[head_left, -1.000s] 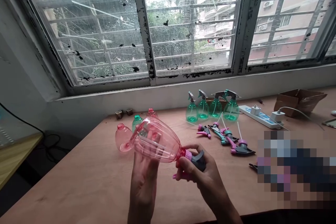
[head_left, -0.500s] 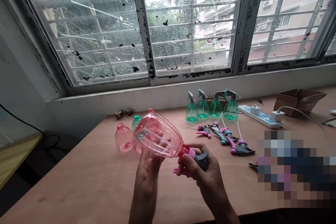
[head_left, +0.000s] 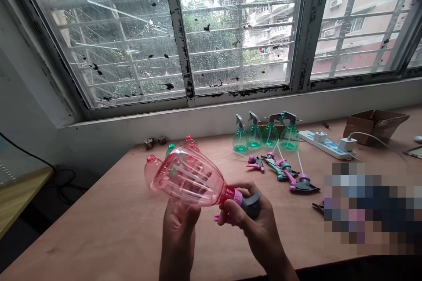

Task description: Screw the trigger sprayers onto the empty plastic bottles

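Observation:
A clear pink spray bottle [head_left: 193, 178] lies tilted on its side in the air between my hands, its base to the left. My left hand [head_left: 183, 219] grips the bottle's body from below and behind, its fingers showing through the plastic. My right hand [head_left: 252, 217] is closed around the neck and the grey-and-pink trigger spray head [head_left: 250, 204] at the right end. Behind the held bottle stand a pink bottle [head_left: 151, 167] without a head, another pink one [head_left: 189, 140] and a green one [head_left: 170, 148], partly hidden.
Several green spray bottles [head_left: 240, 140] with heads stand by the wall. Loose trigger heads [head_left: 305, 184] with tubes lie in front of them. A power strip [head_left: 328, 145] and an open cardboard box [head_left: 376, 126] are farther right. A blurred patch covers the table's right front.
The bottle has swung slightly, its base moving left and down. My left hand has shifted a little down and left with it; the right hand keeps hold of the neck.

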`<control>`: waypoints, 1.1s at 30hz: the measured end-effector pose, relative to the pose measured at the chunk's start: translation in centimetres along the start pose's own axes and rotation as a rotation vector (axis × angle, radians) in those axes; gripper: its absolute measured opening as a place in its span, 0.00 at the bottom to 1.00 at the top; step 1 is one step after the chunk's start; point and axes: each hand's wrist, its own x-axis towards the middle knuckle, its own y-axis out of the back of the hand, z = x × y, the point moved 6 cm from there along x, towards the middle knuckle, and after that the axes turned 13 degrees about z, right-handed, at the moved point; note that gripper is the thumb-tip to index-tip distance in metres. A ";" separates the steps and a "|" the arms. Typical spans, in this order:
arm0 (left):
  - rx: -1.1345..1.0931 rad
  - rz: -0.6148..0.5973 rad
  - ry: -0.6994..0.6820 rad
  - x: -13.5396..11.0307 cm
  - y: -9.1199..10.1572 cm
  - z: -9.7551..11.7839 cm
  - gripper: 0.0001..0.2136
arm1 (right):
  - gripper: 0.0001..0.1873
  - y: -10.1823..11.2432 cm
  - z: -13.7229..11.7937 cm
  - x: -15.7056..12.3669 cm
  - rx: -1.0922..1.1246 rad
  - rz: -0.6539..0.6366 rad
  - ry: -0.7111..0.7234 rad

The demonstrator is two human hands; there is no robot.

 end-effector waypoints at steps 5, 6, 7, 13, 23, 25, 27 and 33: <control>0.010 -0.064 0.050 -0.5 0.1 -0.4 0.42 | 0.16 0.7 -0.7 -0.2 0.011 0.054 0.039; -0.003 -0.058 0.033 -0.5 0.1 -0.3 0.43 | 0.15 1.0 -0.9 -0.2 -0.036 0.063 0.098; -0.029 -0.044 0.006 -0.5 0.1 -0.1 0.44 | 0.14 1.2 -1.1 -0.3 -0.099 0.073 0.174; -0.067 0.076 -0.081 0.0 0.8 0.7 0.39 | 0.13 0.9 -1.3 -0.6 -0.224 0.038 0.255; -0.039 -0.075 -0.001 0.0 -0.1 0.3 0.33 | 0.19 1.2 -1.0 0.3 -0.029 0.057 -0.022; -0.093 -0.053 -0.013 -0.2 -0.1 0.4 0.34 | 0.15 1.4 -1.4 0.0 -0.138 0.061 0.134; -0.132 0.000 -0.055 -0.2 0.2 0.5 0.38 | 0.14 1.3 -1.7 -0.4 -0.245 0.037 0.274; -0.063 0.029 -0.029 0.1 0.7 0.3 0.32 | 0.15 0.4 -1.0 -0.4 -0.119 -0.027 0.076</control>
